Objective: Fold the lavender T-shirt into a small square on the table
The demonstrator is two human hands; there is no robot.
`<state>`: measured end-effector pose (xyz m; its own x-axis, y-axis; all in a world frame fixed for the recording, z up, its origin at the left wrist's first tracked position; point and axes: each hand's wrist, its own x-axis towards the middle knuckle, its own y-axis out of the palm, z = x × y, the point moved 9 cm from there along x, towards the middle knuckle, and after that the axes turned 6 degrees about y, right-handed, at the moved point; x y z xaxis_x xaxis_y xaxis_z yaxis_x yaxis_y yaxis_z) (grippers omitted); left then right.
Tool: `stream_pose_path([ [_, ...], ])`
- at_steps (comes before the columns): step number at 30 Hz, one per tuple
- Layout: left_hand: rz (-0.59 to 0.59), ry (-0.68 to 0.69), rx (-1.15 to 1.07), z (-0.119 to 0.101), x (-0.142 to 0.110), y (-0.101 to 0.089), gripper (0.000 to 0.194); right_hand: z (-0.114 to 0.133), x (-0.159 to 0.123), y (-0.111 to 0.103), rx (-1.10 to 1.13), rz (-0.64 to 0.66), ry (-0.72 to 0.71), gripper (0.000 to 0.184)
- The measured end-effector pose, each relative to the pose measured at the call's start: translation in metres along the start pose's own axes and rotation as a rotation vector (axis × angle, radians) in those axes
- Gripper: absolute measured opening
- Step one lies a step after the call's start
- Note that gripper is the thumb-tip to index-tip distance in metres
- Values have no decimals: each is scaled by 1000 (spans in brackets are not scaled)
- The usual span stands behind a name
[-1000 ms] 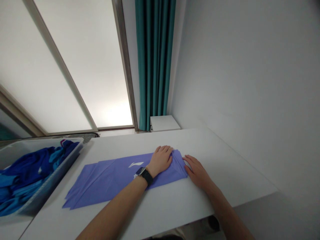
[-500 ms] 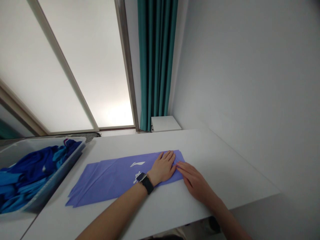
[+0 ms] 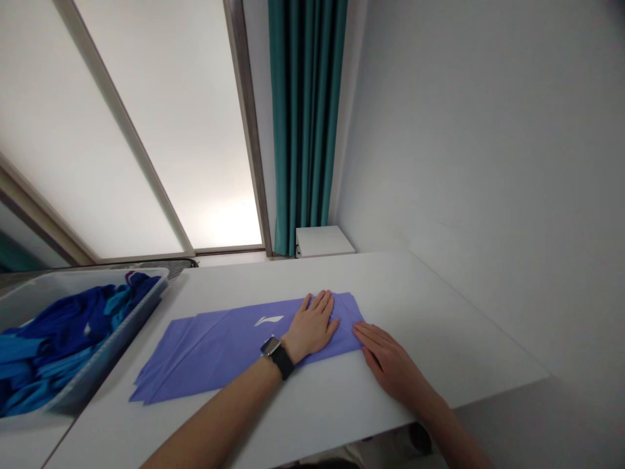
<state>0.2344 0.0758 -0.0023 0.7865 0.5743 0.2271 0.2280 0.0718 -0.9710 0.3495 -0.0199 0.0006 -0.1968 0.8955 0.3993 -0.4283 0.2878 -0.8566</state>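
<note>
A purple shirt point(image 3: 209, 352) lies folded into a long strip across the white table, a white logo showing on its upper face. My left hand point(image 3: 312, 327) presses flat on the shirt near its right end, fingers stretched out and the thumb apart. A dark watch is on that wrist. At the shirt's right edge rests my right hand point(image 3: 383, 355), its fingers extended side by side with the tips touching the cloth. Neither hand is closed around the fabric. Part of the printing on the shirt is hidden behind my left wrist.
To the left stands a translucent plastic bin point(image 3: 105, 358) holding several blue garments point(image 3: 68, 326). The white table point(image 3: 273, 417) meets a grey wall point(image 3: 478, 195) on the right. Beyond its far edge are a small white cabinet point(image 3: 325, 241) and a green curtain point(image 3: 307, 130).
My left hand has shifted slightly left along the shirt. My right hand has moved a little right, toward the shirt's end edge, and the gap between the hands has widened.
</note>
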Motion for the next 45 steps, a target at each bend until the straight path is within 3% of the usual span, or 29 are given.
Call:
stream_pose_path([
  [6, -3, 55, -1, -21, -9, 2, 60, 0, 0, -3, 2, -26, 3, 41],
  [14, -10, 15, 15, -3, -34, -14, 60, 2, 21, 2, -72, -67, 21, 43],
  [22, -26, -52, 21, 12, -54, -11, 59, 35, 76, 45, -194, 75, 8, 50],
  [28, -51, -71, 5, 12, -56, -9, 59, 29, 81, 65, -250, 246, 82, 58],
  [35, -74, -93, 13, 13, -58, -12, 59, 28, 79, 66, -306, 301, 112, 58],
  [42, -66, -91, 11, 12, -58, -13, 61, 28, 79, 64, -328, 291, 114, 57],
  [45, -57, -90, 4, 13, -58, -12, 63, 34, 83, 60, -301, 255, 52, 54],
])
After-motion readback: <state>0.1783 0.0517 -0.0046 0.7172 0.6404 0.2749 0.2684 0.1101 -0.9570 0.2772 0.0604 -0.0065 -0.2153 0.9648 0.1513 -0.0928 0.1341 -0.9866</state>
